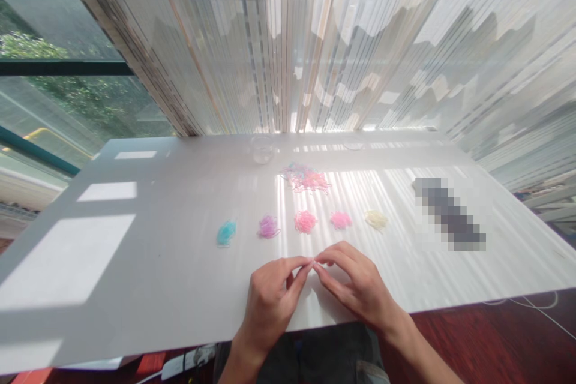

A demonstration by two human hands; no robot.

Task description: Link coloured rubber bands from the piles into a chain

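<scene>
Before the red pile [305,221], left hand [271,291] and right hand [359,281] pinch narrowly, contents too small to tell. Left of that pile lie a purple pile [269,227] and teal pile [226,232]; right, a pink pile [341,220] and yellow pile [375,219]; behind, a mixed heap [307,179].

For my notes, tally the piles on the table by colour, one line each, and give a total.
Teal pile: 1
Purple pile: 1
Coral pile: 1
Bright pink pile: 1
Pale yellow pile: 1
Mixed-colour pile: 1
Total: 6 piles
</scene>
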